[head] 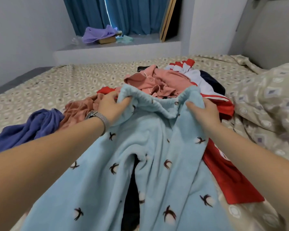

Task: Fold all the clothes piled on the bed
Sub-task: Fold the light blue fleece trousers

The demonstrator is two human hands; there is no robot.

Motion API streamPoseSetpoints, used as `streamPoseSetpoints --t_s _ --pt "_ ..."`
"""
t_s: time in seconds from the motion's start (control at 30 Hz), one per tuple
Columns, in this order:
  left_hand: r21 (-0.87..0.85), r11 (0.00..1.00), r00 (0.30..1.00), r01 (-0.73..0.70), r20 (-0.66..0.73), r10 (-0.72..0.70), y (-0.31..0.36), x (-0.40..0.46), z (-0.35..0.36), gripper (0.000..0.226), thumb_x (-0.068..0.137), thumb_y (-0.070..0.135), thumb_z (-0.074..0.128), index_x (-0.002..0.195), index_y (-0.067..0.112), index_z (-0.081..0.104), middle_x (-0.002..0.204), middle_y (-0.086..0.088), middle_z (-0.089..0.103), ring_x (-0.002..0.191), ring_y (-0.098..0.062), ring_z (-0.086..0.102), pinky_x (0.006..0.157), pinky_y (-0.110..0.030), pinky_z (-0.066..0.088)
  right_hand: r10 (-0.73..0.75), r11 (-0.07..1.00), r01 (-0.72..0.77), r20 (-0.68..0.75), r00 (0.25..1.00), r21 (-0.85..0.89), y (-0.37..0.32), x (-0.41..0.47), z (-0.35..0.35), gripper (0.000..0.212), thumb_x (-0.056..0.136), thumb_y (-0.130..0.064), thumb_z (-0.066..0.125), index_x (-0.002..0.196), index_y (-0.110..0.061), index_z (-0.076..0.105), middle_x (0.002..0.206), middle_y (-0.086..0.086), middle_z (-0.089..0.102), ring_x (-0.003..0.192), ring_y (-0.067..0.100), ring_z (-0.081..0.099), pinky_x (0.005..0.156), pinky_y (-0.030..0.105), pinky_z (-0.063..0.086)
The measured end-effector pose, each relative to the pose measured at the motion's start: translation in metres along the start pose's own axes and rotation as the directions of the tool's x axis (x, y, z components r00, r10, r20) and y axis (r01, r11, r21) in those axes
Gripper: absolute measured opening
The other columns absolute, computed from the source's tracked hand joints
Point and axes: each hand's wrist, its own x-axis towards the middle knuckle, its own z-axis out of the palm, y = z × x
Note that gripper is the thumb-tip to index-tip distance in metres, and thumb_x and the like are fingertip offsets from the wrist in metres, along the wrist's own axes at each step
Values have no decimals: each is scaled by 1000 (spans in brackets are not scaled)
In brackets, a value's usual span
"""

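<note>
Light blue fleece trousers (150, 147) with a dark flower print hang toward me, both legs spread down the middle of the view. My left hand (113, 106) grips the elastic waistband at its left end. My right hand (202, 112) grips the waistband at its right end. Behind them lies a pile on the bed: a pink buttoned top (157, 84), a red, white and navy garment (203, 80), a rust-brown piece (80, 109) and a blue-purple garment (28, 130). A red cloth (230, 179) lies under the right trouser leg.
The bed (73, 77) has a beige patterned sheet, and a matching quilt (270, 100) is bunched at the right. Beyond the bed, a window ledge (117, 49) holds a lilac cloth (98, 35) and a box, with blue curtains (123, 14) behind.
</note>
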Motion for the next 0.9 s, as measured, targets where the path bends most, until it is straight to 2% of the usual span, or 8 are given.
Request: streamPoseSetpoints --t_s 0.07,0.17,0.33,0.47,0.6,0.7,0.83,0.9 --pt "-171 984 998 42 44 -35 13 -13 1 19 90 37 60 76 25 60 72 7 62 71 -11 58 61 -23 47 -56 987 48 50 997 154 -27 -23 10 5 87 -27 69 88 -22 66 87 -5 65 80 11 60 72 27 47" --pt "-368 913 985 175 67 -162 38 -29 0 12 95 28 55 94 17 58 77 7 56 70 -7 53 52 -15 45 -178 957 164 36 983 239 -60 -60 24 20 90 -22 65 72 -30 60 79 -13 63 73 4 57 69 22 46" --pt "-611 536 811 583 393 -435 64 -36 -24 42 96 39 48 120 6 60 111 -13 67 97 -28 64 82 -34 53 -11 836 41 -58 998 547 -109 -97 33 18 95 -30 58 80 -19 62 82 -7 64 76 6 58 75 28 47" --pt "-597 618 858 512 388 -336 82 -47 -68 29 94 6 38 87 -2 65 75 -15 71 64 -23 69 56 -27 58 284 666 -184 -18 959 723 -136 -89 8 17 96 -37 54 97 -20 56 91 -5 61 87 14 59 82 29 47" --pt "-547 703 890 455 276 -362 72 -44 -120 11 71 9 67 80 6 64 77 -14 62 70 -24 58 70 -31 50 447 605 -365 78 891 708 -130 -73 -15 49 82 -47 63 117 -13 61 111 4 67 97 25 64 87 36 52" --pt "-554 614 805 562 194 -561 75 -64 -125 28 96 33 46 90 9 58 83 -10 63 72 -23 58 61 -31 46 305 708 -344 173 937 617 -129 -82 -16 57 78 -48 68 125 -16 60 116 1 66 102 22 63 95 42 51" --pt "-534 580 787 615 375 -489 99 -93 -108 26 97 25 43 93 4 57 85 -13 65 78 -25 60 70 -34 50 2 833 -78 139 990 548 -157 -132 -6 10 90 -33 64 95 -24 66 99 -6 67 91 9 62 78 23 50" --pt "-560 561 793 609 423 -439 108 -104 -105 25 94 24 44 94 3 58 88 -15 66 81 -26 62 74 -34 50 -168 890 98 120 978 446 -162 -156 4 19 83 -37 67 83 -18 66 105 1 64 97 15 62 85 31 51"
